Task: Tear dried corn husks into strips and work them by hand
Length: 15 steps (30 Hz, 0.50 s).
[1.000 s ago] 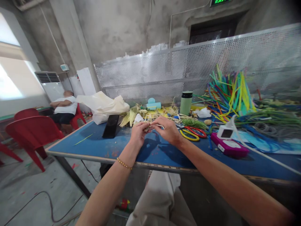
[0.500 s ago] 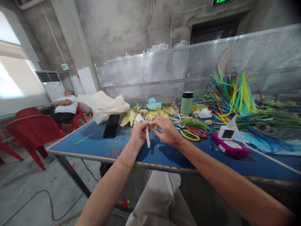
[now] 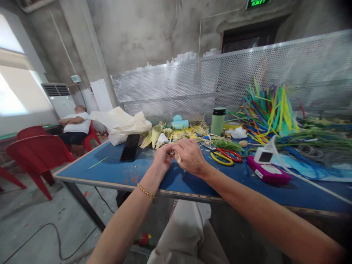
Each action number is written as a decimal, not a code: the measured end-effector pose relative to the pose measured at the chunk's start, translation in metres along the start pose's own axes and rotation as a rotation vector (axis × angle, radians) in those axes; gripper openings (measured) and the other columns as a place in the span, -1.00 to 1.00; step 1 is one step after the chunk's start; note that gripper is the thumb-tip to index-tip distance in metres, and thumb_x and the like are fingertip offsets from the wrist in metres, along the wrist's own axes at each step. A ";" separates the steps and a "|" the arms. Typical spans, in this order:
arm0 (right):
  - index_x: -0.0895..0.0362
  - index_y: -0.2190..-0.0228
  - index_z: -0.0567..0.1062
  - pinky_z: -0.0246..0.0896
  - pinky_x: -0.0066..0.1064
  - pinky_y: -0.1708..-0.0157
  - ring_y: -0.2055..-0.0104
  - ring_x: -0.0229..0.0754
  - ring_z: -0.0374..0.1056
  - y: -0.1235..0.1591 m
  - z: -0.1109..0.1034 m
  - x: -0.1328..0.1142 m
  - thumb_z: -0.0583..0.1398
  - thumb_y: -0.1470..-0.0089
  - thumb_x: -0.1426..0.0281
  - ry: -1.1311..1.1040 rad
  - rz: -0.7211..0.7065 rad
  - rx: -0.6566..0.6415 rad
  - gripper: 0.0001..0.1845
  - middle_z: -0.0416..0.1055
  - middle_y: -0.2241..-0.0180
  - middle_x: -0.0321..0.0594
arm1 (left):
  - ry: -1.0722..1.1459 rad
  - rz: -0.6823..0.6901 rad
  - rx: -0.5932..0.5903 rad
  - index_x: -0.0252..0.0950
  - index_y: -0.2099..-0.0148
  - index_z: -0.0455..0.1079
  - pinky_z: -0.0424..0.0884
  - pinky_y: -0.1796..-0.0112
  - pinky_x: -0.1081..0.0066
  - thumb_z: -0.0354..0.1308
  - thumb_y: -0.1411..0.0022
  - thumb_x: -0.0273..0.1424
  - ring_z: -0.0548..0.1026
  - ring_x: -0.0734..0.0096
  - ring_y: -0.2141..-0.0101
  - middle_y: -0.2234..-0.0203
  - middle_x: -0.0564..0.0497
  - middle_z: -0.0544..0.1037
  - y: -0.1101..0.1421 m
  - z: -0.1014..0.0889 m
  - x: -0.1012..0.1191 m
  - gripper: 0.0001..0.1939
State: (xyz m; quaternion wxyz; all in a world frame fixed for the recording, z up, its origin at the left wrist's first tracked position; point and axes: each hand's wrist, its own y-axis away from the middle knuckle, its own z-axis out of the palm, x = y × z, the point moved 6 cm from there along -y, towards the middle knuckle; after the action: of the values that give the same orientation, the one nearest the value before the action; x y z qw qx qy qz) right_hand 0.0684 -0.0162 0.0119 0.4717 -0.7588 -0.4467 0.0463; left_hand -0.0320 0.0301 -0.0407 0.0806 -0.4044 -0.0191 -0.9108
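Close together over the near middle of the table, both hands are closed at the fingertips. My left hand pinches a pale husk-like strip. Wrapped round the same strip, my right hand touches the left fingertips. Only a short end of the strip shows, under the right fingers; the rest is hidden. Just beyond the hands lie pale, dry husks and a crumpled white scrap. Scissors with red and yellow handles rest to the right of my right hand.
A black phone and a cream plastic bag are at left. Farther right are a green thermos, a magenta box with a white cable, and bundled coloured strips. A person sits beyond red chairs.
The right hand has moved left against the left hand and closed round the strip. The strip's long hanging end is now mostly covered by the fingers.
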 end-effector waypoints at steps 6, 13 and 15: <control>0.18 0.31 0.43 -0.08 -0.20 0.19 0.18 -0.04 0.17 0.001 -0.002 0.004 0.09 -0.13 0.41 -0.046 0.054 0.011 -0.87 0.37 0.29 -0.07 | 0.030 -0.031 -0.026 -0.37 0.50 0.38 0.31 0.46 0.52 0.29 0.23 -0.62 0.38 0.58 0.56 0.60 0.09 0.45 -0.001 0.003 -0.003 -0.82; 0.15 0.36 0.42 -0.11 -0.17 0.22 0.22 -0.04 0.14 -0.001 -0.002 0.004 0.04 -0.20 0.39 0.037 0.040 0.009 -0.82 0.35 0.34 -0.09 | 0.037 -0.053 -0.018 -0.35 0.52 0.37 0.31 0.50 0.51 0.26 0.19 -0.64 0.36 0.57 0.59 0.62 0.08 0.43 -0.001 0.003 -0.003 -0.84; 0.16 0.36 0.42 -0.11 -0.17 0.23 0.23 -0.03 0.13 -0.001 -0.001 0.001 0.05 -0.19 0.39 0.046 0.024 -0.003 -0.83 0.35 0.34 -0.08 | 0.032 -0.068 -0.011 -0.35 0.53 0.37 0.31 0.50 0.49 0.27 0.19 -0.60 0.36 0.54 0.59 0.63 0.07 0.42 -0.001 0.002 -0.003 -0.85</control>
State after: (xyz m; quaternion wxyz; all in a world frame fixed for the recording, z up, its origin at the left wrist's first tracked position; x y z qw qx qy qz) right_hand 0.0688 -0.0154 0.0137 0.4801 -0.7657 -0.4267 0.0340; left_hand -0.0285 0.0319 -0.0415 0.0479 -0.3893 -0.0264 -0.9195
